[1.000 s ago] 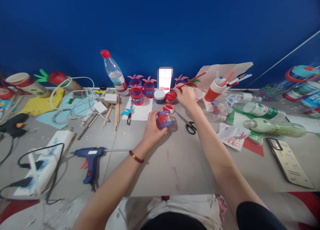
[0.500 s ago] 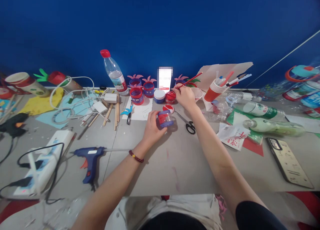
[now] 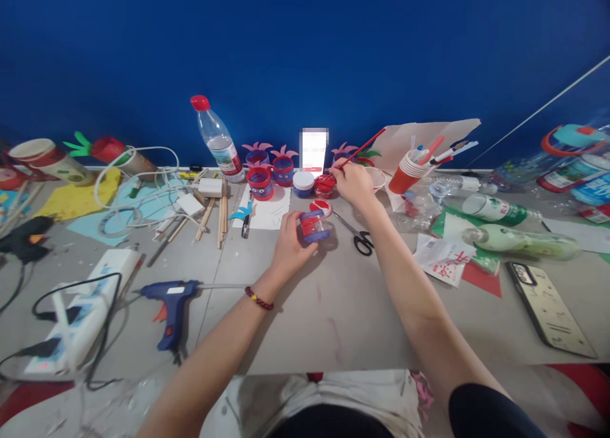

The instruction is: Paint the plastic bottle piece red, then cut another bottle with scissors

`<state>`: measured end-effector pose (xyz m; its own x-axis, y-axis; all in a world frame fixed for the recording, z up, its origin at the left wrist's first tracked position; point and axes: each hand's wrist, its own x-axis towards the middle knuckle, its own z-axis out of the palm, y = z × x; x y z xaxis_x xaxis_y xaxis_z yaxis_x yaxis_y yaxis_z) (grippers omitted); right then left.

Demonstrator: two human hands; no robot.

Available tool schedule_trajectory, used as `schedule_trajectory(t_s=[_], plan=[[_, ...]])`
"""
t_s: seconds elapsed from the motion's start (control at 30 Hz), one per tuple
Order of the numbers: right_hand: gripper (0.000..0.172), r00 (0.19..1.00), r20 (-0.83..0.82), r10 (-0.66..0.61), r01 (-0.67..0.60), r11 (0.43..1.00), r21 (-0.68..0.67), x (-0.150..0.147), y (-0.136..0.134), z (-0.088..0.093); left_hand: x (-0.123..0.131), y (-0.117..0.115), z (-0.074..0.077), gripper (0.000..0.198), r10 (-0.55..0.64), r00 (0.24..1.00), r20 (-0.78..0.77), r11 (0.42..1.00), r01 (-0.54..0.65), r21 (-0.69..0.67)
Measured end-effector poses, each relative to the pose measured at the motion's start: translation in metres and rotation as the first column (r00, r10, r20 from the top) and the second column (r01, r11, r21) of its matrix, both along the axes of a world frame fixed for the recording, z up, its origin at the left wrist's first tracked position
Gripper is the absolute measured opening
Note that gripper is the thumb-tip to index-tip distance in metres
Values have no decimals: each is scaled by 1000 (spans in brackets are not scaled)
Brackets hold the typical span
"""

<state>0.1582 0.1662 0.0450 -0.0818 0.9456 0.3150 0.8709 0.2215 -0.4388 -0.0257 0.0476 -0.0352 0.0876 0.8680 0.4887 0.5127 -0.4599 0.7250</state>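
Note:
My left hand [image 3: 290, 244] is closed around a small clear plastic cup [image 3: 314, 225] with purple bands and a red painted middle. In my right hand [image 3: 355, 182] is a red-handled paintbrush [image 3: 369, 145], its lower end at the open jar of red paint [image 3: 325, 185]. Left of that jar stands a white-lidded jar of blue paint [image 3: 304, 184]. A red-smeared lid [image 3: 321, 207] lies just behind the held cup. Several finished-looking red and purple cups, such as the one with eyes [image 3: 260, 182], stand behind to the left. Scissors [image 3: 359, 239] lie below my right wrist.
A blue glue gun [image 3: 171, 304] and a white power strip [image 3: 90, 311] lie at the left. A water bottle [image 3: 220, 142] and a lit phone [image 3: 313, 150] stand at the back. On the right are a cup of pens [image 3: 405, 175], plastic bottles [image 3: 500, 210] and another phone [image 3: 550, 311].
The paintbrush handle has tilted slightly more upright at the red paint jar. My left hand and the cup have hardly moved.

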Motion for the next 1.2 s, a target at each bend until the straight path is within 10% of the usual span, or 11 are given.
schedule_trajectory(t_s=[1.2], plan=[[31,1000,-26,-7,8,999,32,-5,1,-11,1,-2,0,59,-6,1000,-13,1000,6,13]])
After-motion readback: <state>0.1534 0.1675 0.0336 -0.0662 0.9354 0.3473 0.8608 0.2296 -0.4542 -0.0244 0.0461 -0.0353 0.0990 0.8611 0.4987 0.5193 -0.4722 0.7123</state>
